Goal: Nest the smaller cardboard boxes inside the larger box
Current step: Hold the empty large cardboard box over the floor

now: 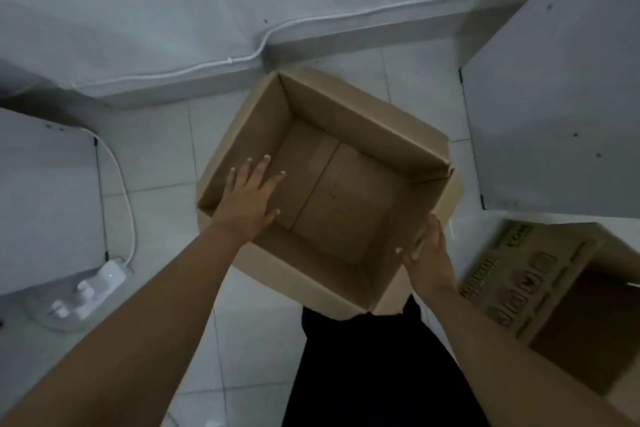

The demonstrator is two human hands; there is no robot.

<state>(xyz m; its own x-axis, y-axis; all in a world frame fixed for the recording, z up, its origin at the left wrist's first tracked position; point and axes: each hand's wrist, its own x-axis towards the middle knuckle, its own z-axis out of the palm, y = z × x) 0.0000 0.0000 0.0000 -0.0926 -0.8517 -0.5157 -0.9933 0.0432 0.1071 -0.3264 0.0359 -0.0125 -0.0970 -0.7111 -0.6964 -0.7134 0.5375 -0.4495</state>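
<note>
A large brown cardboard box (363,121) stands open on the tiled floor in the middle of the view, its flaps folded down inside and its bottom bare. My left hand (251,196) reaches over the box's left wall with fingers spread and nothing in it. My right hand (427,250) grips the box's near right corner, thumb inside and fingers outside. A second cardboard box (554,291) with dark printed symbols lies at the lower right, apart from the large box.
A white wall with a cable (214,64) along its base runs behind the box. White panels stand at the left (45,198) and the right (554,107). A white power strip (98,282) with plugs lies on the floor at the left. My dark trousers (374,367) fill the bottom centre.
</note>
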